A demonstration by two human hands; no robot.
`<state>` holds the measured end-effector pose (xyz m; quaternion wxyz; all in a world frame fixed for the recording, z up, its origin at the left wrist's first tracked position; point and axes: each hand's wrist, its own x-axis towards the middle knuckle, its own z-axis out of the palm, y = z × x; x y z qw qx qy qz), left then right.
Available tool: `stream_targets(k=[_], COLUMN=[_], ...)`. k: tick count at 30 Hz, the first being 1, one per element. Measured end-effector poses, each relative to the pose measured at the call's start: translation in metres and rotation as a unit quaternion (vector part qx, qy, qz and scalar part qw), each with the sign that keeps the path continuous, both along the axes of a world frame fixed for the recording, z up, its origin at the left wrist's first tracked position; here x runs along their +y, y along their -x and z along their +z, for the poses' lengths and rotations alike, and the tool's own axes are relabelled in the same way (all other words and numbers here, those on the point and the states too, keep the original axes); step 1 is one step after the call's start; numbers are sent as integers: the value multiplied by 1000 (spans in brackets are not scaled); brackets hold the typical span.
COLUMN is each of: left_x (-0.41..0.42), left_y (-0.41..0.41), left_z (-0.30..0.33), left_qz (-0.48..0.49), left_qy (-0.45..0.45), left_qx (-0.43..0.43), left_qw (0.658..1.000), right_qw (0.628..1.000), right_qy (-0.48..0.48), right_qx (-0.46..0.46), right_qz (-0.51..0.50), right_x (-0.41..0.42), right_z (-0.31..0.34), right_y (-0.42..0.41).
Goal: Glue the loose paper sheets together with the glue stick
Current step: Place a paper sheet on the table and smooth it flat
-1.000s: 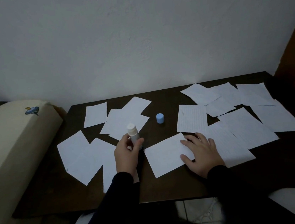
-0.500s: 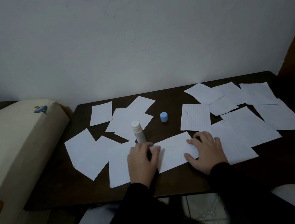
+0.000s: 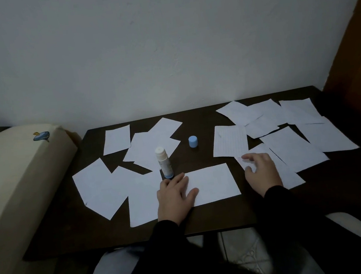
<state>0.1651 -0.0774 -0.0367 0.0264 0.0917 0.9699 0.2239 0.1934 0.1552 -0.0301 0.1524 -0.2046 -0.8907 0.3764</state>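
**A:** Where is the glue stick?

**B:** The glue stick (image 3: 164, 161) stands upright and uncapped on the dark table (image 3: 208, 220), its blue cap (image 3: 193, 141) apart behind it, loose paper sheets (image 3: 287, 123) scattered around.

**A:** And the hands?

**B:** The left hand (image 3: 175, 197) lies flat, fingers straight, on the near sheet (image 3: 215, 183). The right hand (image 3: 261, 170) is over a lined sheet (image 3: 291, 177), fingers relaxed, grasping nothing.

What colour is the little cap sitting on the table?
Light blue cap, seen in the head view.
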Motion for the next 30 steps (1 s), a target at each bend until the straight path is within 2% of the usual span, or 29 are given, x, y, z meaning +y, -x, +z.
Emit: stream_targets(k=[2,4,7,9,12,25,30], left_x=[-1,-2,-1,-1,-2,-3,-2], left_y=[0,1,2,1,2,1,0], left_z=[-2,-3,-3,-3,-5,-3,-2], left_qz=[3,9,13,12,14,20,14], left_qy=[-11,-22,-25,-28,-36,-39,-41], left_qx=[-5,-6,-11,-1,9,-1,11], left_qw=[1000,1000,1000,1000,999,999,999], right_qw=[1000,997,969,950,941,962,974], right_qy=[-5,-76,-186,-202,-203,-185,-140], right_qx=[1,-17,-138,-214,-252,-173,-120], right_qz=[4,-22,-87,-104,-95,-100,-134], right_x=[7,15,28,33,34,26,30], right_z=[2,5,7,3,-8,-7,3], right_y=[-6,-10,-21,-29,-37,-45,-41])
